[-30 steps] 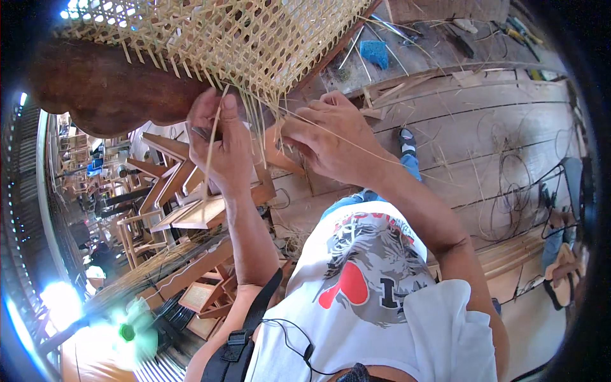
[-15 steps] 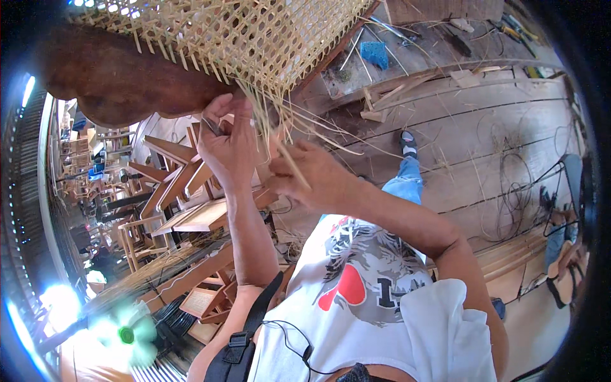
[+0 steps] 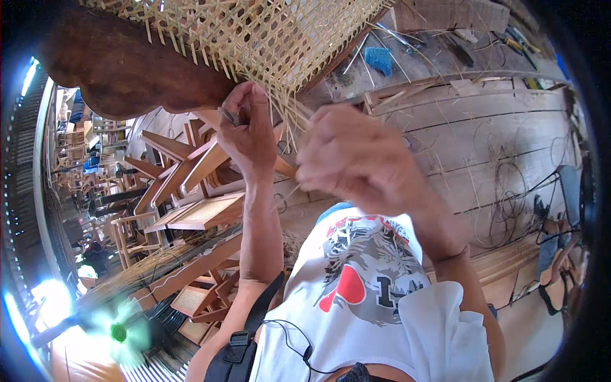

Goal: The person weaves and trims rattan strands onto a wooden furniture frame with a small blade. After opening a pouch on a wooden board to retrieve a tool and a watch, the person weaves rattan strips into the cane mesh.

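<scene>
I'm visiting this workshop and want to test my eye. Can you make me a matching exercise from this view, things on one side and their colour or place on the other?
Things:
1. woven cane panel
2. sponge
3. left hand
4. wooden frame

Descriptions:
A. blue, lying on the plank floor
B. dark brown, curved edge
C. pale open lattice, top of view
D. at the loose cane strands under the panel

Pairs: 1-C, 2-A, 3-D, 4-B

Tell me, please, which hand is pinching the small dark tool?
The left hand, pressed against the woven cane panel; the right hand is blurred, lower, pulling strands.
</scene>
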A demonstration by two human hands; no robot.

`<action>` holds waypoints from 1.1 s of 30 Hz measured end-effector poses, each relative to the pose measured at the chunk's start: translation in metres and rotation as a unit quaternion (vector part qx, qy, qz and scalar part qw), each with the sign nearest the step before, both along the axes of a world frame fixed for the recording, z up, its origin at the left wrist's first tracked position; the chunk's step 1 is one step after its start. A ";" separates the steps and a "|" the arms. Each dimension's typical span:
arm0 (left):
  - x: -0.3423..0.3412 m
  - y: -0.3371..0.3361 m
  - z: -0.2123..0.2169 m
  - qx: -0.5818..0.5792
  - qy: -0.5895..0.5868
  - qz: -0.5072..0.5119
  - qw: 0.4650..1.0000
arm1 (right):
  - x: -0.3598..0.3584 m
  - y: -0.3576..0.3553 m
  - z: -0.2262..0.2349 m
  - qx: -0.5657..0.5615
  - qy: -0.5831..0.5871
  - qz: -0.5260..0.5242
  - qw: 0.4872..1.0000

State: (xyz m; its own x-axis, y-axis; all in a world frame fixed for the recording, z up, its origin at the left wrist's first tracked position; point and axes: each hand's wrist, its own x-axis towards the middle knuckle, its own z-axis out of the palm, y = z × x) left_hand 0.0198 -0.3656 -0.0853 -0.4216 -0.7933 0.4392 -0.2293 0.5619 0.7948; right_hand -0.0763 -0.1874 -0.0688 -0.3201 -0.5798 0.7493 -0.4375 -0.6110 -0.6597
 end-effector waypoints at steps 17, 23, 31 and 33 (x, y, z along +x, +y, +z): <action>0.008 0.007 0.025 0.297 0.037 -0.093 0.950 | 0.067 -0.013 -0.023 0.149 0.242 -0.042 0.958; 0.024 -0.001 0.028 0.167 -0.132 -0.039 0.976 | 0.087 -0.034 -0.042 0.108 0.263 -0.087 0.955; 0.044 -0.023 0.027 0.258 -0.103 -0.102 0.955 | 0.085 -0.029 -0.031 0.141 0.208 -0.005 0.968; 0.046 -0.025 0.027 0.260 -0.101 -0.119 0.953 | 0.068 -0.014 -0.033 0.140 0.177 -0.017 0.974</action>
